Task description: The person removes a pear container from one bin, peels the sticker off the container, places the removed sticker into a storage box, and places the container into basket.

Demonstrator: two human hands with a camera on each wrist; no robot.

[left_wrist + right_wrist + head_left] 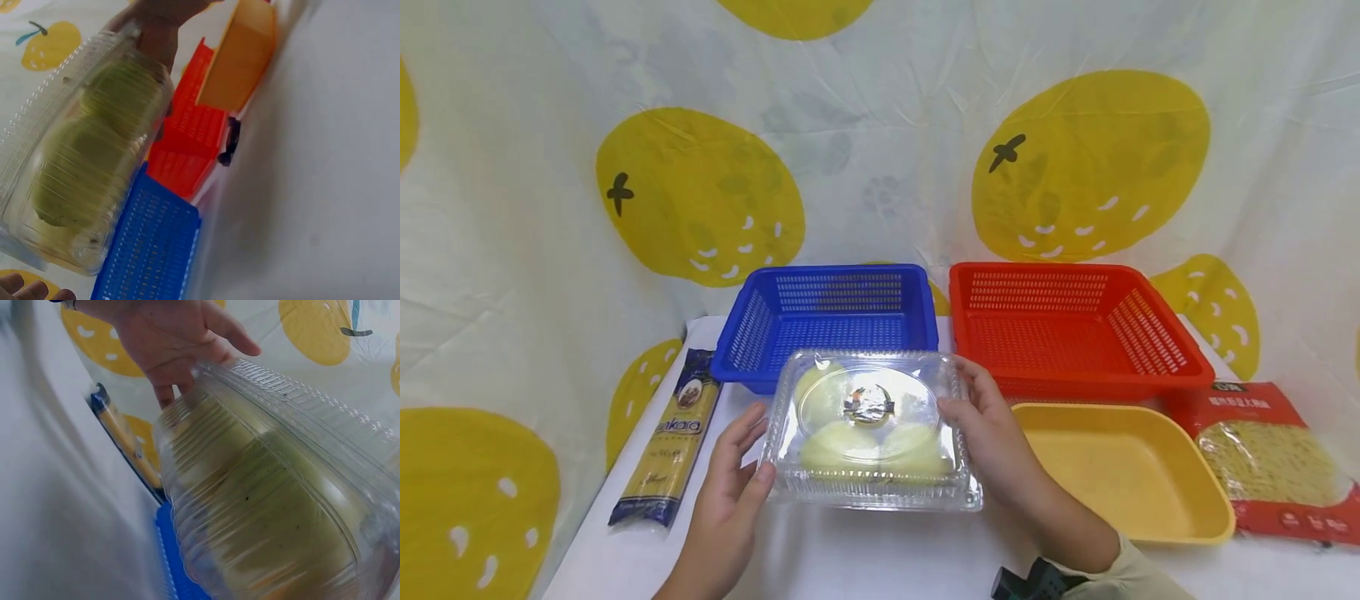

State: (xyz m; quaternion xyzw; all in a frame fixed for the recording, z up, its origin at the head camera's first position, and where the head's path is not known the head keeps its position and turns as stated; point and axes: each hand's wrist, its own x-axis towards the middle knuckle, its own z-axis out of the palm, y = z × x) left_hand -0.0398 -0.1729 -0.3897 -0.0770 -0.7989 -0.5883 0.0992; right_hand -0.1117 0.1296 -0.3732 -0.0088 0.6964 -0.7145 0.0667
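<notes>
My right hand point(992, 425) grips the right side of a clear plastic clamshell box point(868, 492), thumb on top. Inside lie several pale green, round fruits point(838, 446), whose exact kind I cannot tell. The box is held up above the table, in front of the blue basket point(823, 329), its lid down and bearing an oval label. At the box's left edge is my left hand point(726, 492), its fingers spread and loosely bent; the right wrist view shows its palm point(169, 337) open. Whether its fingertips touch the plastic is unclear.
A red basket point(1075, 387) stands right of the blue one. In front of it sits a yellow tray point(1120, 475). A red bag of pasta point(1273, 450) lies at the far right, and a long pack of spaghetti point(670, 442) on the left. Behind hangs a fruit-printed cloth point(887, 150).
</notes>
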